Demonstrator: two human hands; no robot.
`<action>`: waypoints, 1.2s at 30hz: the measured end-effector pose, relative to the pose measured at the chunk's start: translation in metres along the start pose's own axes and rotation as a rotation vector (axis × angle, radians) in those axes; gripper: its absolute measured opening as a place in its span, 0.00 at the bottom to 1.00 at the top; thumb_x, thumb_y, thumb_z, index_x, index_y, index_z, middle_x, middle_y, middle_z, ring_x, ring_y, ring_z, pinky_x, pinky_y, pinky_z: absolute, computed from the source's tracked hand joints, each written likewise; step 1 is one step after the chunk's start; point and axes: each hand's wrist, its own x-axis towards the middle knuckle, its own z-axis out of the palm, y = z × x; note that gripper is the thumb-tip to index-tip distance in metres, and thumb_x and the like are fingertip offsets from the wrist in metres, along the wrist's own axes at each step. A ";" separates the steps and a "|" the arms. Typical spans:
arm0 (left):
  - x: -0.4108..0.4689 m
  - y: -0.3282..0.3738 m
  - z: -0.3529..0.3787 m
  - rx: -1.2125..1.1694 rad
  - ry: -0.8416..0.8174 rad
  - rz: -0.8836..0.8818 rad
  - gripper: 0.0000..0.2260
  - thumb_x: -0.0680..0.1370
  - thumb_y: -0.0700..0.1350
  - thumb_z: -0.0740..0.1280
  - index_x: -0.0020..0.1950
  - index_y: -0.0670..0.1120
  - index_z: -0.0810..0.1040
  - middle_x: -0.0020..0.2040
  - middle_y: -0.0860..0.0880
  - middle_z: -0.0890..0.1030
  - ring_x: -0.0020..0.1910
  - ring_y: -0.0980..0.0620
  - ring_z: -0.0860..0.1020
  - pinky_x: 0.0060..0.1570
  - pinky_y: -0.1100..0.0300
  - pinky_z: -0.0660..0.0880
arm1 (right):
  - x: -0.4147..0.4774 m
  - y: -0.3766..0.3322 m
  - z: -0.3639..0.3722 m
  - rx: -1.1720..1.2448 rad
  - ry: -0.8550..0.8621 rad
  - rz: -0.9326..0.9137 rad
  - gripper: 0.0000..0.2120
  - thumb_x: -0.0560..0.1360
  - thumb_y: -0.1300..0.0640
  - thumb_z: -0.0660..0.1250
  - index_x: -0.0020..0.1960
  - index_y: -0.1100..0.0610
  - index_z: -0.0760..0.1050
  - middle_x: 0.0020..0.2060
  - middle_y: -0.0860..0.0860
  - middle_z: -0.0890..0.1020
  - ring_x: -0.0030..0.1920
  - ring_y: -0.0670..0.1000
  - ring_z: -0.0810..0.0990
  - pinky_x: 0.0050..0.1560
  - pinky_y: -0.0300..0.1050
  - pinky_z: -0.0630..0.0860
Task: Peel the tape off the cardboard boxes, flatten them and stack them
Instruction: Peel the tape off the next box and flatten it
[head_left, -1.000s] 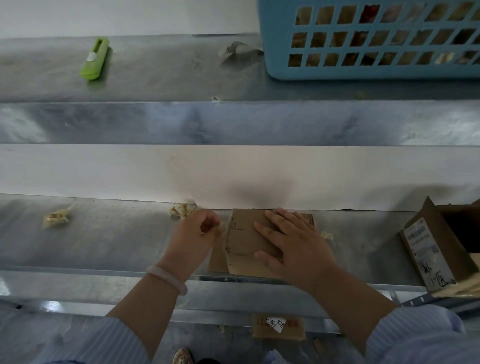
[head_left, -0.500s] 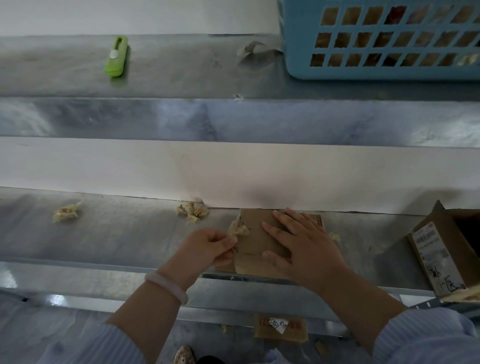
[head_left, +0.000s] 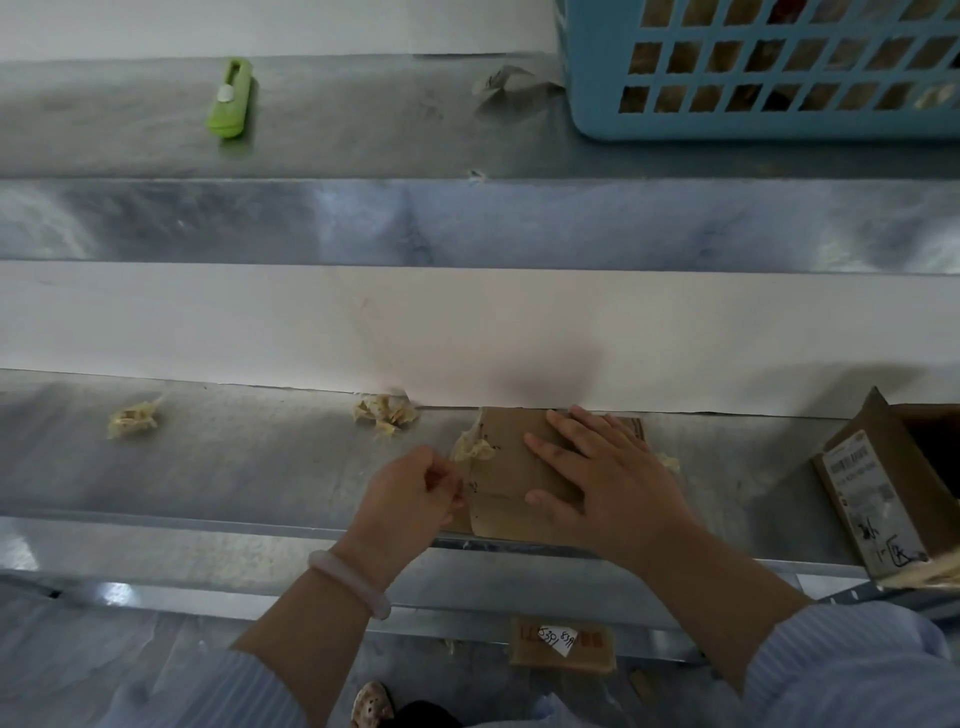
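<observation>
A flattened brown cardboard box (head_left: 501, 470) lies on the lower metal shelf (head_left: 234, 467), against the white back wall. My right hand (head_left: 597, 478) presses flat on it with straight, spread fingers. Just left of the box, my left hand (head_left: 410, 499) pinches a strip of yellowish tape (head_left: 472, 447) that still clings, crumpled, to the box's left edge. An open cardboard box with a white label (head_left: 878, 499) stands at the right end of the shelf.
Two crumpled tape wads (head_left: 132, 418) (head_left: 384, 413) lie on the lower shelf to the left. On the upper shelf are a green box cutter (head_left: 230, 98), a grey crumpled scrap (head_left: 511, 85) and a blue basket (head_left: 753, 67). A small labelled box (head_left: 563, 644) lies on the floor.
My left hand has drawn back from the box's far left edge toward me, peeling tape that now bunches at the edge. My right hand keeps pressing the box.
</observation>
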 end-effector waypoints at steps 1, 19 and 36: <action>0.000 -0.002 0.000 0.101 0.023 0.069 0.06 0.78 0.39 0.65 0.41 0.46 0.76 0.37 0.52 0.82 0.33 0.61 0.80 0.33 0.69 0.75 | 0.000 0.000 0.000 0.000 -0.006 -0.001 0.34 0.76 0.28 0.41 0.71 0.42 0.70 0.72 0.48 0.70 0.74 0.53 0.66 0.73 0.51 0.54; 0.010 0.003 -0.011 -0.732 -0.128 -0.160 0.12 0.79 0.31 0.61 0.57 0.42 0.80 0.47 0.42 0.85 0.48 0.47 0.83 0.48 0.58 0.81 | 0.000 0.003 0.004 0.008 0.017 -0.021 0.33 0.77 0.28 0.43 0.71 0.43 0.70 0.72 0.48 0.70 0.74 0.53 0.66 0.74 0.54 0.58; 0.018 0.005 -0.017 -0.412 -0.141 0.093 0.13 0.78 0.31 0.63 0.52 0.45 0.83 0.39 0.49 0.85 0.41 0.50 0.84 0.46 0.59 0.81 | -0.001 0.004 0.006 0.006 0.035 -0.026 0.31 0.77 0.29 0.46 0.71 0.43 0.71 0.72 0.48 0.70 0.74 0.52 0.66 0.74 0.53 0.57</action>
